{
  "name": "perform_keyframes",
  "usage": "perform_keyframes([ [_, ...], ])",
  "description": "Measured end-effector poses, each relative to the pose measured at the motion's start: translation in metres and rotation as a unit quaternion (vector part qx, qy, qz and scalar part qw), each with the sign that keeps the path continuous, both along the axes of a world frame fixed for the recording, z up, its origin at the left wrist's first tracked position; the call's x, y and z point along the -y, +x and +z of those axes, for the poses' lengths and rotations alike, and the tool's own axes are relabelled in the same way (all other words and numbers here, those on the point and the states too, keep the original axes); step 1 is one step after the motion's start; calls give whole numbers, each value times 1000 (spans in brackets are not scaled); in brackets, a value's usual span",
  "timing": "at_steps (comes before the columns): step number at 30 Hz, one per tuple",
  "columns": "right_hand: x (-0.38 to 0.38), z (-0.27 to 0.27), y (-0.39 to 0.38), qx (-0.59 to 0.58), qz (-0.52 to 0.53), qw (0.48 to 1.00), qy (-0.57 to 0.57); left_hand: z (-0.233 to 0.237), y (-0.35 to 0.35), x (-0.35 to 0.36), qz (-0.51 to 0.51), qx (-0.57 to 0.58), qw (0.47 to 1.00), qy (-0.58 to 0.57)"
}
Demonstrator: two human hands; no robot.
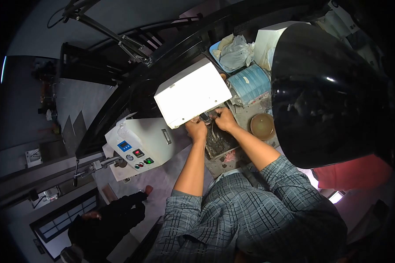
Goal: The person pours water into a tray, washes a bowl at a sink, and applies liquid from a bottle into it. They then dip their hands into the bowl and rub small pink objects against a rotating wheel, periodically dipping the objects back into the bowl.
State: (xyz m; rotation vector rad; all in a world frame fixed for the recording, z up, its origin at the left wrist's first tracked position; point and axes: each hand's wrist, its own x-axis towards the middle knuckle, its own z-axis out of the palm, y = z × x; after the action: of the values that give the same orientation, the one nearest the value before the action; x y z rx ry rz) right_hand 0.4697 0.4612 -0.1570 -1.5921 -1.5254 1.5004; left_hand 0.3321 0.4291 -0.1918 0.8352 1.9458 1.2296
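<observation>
Both hands work at the front edge of a bright white box-shaped cover [193, 94]. My left hand [198, 129] is closed, its fingertips partly hidden by the cover's lower edge. Beside it, my right hand [224, 120] has its fingers curled in a pinch. A small dark piece [205, 116] shows between the two hands; its kind is too small to tell, and so is which fingers grip it. Below them lies a shallow tray [211, 157] with dark, wet-looking grime on its floor.
A brown bowl [262, 126] and a blue ribbed block [249, 84] stand to the right. Behind is a blue basin [216, 55] with plastic bags [237, 53]. A large black dome [329, 96] fills the right side. At left is a white control box [140, 140]; a person [107, 223] stands beyond.
</observation>
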Motion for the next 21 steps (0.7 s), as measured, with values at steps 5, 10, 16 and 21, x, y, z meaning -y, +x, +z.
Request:
perform_keyframes([
  [5, 0, -3, -5, 20, -39, 999, 22, 26, 10, -9, 81, 94, 992, 19],
  [10, 22, -5, 12, 122, 132, 973, 141, 43, -2, 17, -89, -176, 980, -18],
  [16, 84, -23, 30, 321, 330, 872, 167, 47, 0, 39, -175, -319, 931, -37],
  [21, 44, 6, 36, 184, 292, 938, -28, 48, 1, 42, -205, -285, 936, -37],
])
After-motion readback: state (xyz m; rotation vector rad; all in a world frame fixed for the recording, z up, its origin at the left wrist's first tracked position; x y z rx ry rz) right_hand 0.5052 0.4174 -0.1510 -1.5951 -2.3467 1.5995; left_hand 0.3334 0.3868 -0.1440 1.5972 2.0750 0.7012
